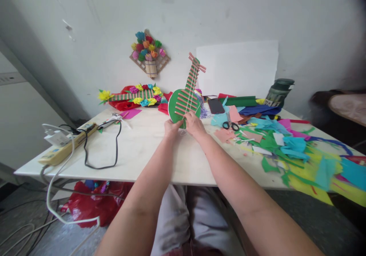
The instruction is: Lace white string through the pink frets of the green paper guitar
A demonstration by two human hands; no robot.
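Frame centre: both hands, left hand [171, 127] and right hand [193, 123], grip the base of a green paper guitar [184, 103] held upright (strings and frets already fitted); paper scraps [297, 149] litter the table [137, 153] at right.

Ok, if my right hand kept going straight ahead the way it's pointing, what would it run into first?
The right hand already holds the lower edge of the green paper guitar, so it would press into that first. Behind it lie purple shreds and red paper, then the wall; depth is hard to judge.
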